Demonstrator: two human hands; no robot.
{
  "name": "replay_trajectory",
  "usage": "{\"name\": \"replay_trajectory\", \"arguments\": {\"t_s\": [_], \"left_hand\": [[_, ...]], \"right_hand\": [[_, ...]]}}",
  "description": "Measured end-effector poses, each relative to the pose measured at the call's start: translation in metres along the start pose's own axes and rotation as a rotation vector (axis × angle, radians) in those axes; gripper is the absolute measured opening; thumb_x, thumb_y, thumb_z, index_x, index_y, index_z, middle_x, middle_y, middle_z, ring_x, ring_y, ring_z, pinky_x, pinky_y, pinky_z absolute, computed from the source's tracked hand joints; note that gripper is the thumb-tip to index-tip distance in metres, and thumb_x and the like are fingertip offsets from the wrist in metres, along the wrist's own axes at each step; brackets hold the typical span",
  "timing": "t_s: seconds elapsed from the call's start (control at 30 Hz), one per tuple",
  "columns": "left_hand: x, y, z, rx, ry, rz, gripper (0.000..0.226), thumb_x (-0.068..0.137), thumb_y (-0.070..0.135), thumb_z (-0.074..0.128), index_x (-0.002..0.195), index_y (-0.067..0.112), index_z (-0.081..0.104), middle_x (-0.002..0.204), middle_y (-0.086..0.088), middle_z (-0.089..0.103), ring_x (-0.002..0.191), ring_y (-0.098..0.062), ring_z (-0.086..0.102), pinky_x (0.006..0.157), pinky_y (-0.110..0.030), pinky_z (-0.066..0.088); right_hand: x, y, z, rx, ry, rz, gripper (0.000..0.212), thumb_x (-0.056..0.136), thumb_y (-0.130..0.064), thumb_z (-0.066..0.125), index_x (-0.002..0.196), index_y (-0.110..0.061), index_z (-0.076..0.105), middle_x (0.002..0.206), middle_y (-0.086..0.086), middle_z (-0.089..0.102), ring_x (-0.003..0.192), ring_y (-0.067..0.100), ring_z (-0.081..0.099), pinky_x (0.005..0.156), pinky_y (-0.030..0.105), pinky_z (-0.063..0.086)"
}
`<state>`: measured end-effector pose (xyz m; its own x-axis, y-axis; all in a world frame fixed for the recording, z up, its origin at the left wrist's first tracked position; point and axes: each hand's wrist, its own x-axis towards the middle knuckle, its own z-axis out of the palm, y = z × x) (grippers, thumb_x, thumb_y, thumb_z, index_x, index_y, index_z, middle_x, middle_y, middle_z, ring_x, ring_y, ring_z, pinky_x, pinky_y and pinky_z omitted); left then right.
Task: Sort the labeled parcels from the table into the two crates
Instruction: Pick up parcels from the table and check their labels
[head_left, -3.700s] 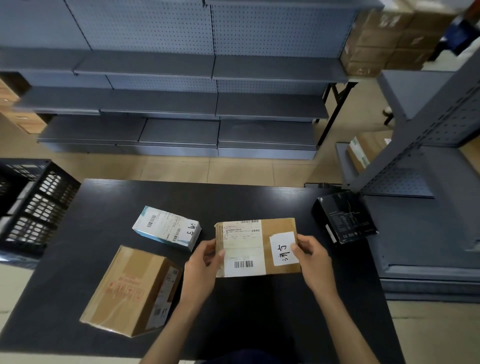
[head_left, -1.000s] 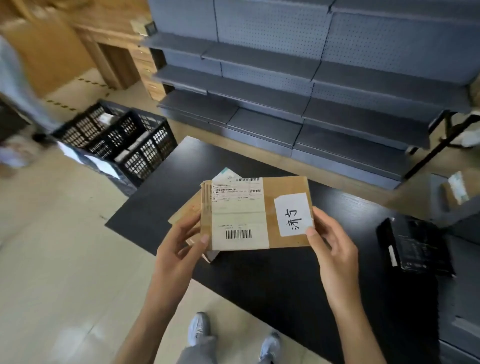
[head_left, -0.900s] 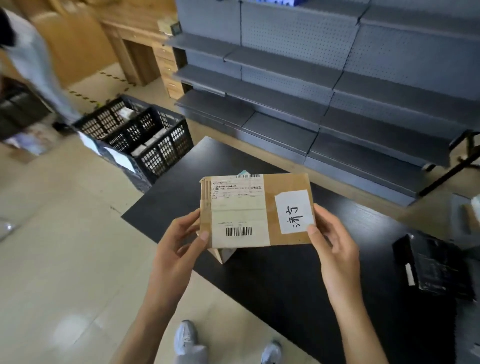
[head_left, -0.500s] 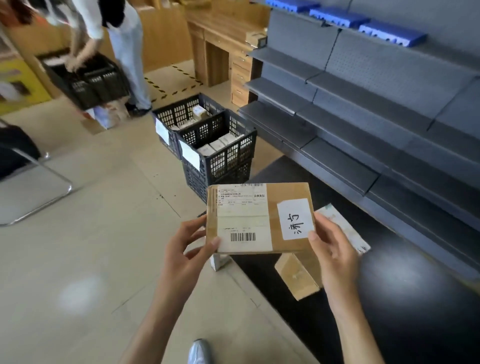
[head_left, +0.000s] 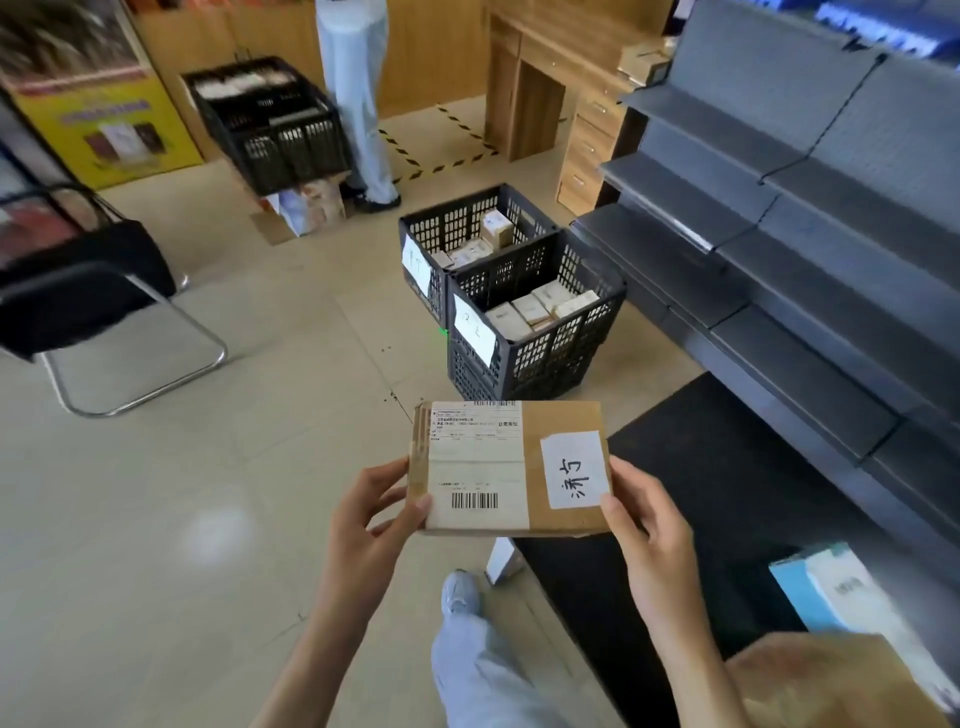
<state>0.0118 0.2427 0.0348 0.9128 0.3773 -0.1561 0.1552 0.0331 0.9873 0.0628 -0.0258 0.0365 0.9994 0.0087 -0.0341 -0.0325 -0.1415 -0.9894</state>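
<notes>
From the head camera, a flat rectangular cardboard parcel (head_left: 511, 467) is held up in the air over the pale floor, at the corner of the dark table (head_left: 727, 493). The left hand (head_left: 371, 525) grips its left edge, thumb on the taped face; the right hand (head_left: 649, 535) grips the right edge beside a white handwritten label. Beyond stand two black lattice plastic crates (head_left: 535, 322), touching, each with a paper tag and small boxes inside. A blue-and-white box (head_left: 831, 587) lies on the table.

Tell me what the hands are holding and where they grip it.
Flat brown cardboard parcel: left hand grips its left edge, right hand its right edge.
</notes>
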Motion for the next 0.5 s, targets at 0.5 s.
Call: {"name": "replay_trajectory", "arguments": {"t_s": [0.5], "left_hand": [[0.232,0.022,-0.026,0.053,0.033,-0.127,0.04,0.091,0.006,0.077,0.125,0.025,0.069,0.127,0.015,0.073,0.114,-0.012,0.07,0.097,-0.038,0.056]], "right_hand": [[0.227,0.012,0.108,0.057,-0.078,0.119,0.034,0.098,-0.022,0.066,0.131,-0.026,0.062,0.123,-0.012,0.071,0.122,0.009,0.063,0.097,0.035,0.055]]}}
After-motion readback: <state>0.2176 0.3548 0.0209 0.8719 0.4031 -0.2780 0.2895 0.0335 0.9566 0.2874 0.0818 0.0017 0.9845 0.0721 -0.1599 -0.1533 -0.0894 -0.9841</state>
